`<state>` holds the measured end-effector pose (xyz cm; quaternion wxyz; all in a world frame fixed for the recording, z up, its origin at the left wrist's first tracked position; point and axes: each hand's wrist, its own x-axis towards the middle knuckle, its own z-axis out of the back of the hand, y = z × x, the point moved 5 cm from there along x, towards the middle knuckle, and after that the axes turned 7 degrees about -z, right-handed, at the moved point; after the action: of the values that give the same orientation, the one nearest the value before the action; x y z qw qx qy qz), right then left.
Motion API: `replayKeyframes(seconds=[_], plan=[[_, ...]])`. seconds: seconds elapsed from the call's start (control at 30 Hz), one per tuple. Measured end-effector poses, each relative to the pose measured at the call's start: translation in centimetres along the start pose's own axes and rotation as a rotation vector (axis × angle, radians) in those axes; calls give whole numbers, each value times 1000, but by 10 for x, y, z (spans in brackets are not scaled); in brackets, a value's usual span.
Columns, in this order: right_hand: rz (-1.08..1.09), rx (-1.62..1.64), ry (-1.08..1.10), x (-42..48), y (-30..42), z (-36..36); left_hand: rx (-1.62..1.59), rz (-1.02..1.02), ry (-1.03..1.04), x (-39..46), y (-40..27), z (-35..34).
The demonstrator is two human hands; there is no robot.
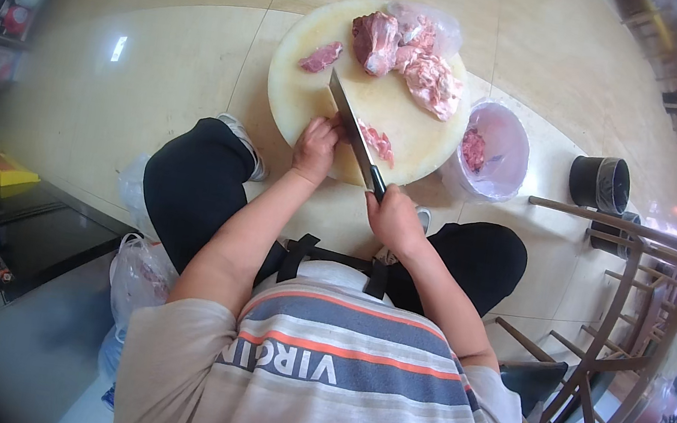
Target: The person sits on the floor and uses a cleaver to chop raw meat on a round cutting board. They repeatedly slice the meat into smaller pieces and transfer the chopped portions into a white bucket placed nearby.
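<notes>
My right hand grips the black handle of a long kitchen knife. Its blade points away over a round, pale chopping block. Against the blade's left side, my left hand rests near the block's front edge with curled fingers; whatever is under them is hidden. Small cut pieces of raw meat lie just right of the blade. Beyond the tip is a flat slice of meat. Towards the back sit a large dark-red meat chunk and a pale, fatty piece, beside a clear plastic bag.
Right of the block stands a lined bucket with minced-looking meat inside. Farther right are black bins and wooden chairs. Plastic bags lie by my left leg, next to a dark glossy surface.
</notes>
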<state>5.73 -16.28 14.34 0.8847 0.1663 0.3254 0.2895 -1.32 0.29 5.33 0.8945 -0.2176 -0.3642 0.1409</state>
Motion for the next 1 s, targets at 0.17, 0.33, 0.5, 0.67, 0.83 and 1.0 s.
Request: replayKeyframes(seconds=[0.17, 0.33, 0.5, 0.67, 0.83, 1.0], plan=[[16, -17, -68, -3, -32, 14, -139, 116, -20, -8, 14, -8], [28, 130, -81, -11, -27, 26, -142, 521, -121, -16, 37, 8], [28, 199, -81, -14, -28, 30, -138, 721, 54, 0, 35, 14], [28, 175, -65, -14, -29, 27, -91, 796, 290, 3, 49, -21], [48, 81, -33, -17, -26, 6, 76, 783, 344, 7, 47, -31], [11, 85, 15, -15, -10, -1, 187, 704, 432, 21, 24, -15]])
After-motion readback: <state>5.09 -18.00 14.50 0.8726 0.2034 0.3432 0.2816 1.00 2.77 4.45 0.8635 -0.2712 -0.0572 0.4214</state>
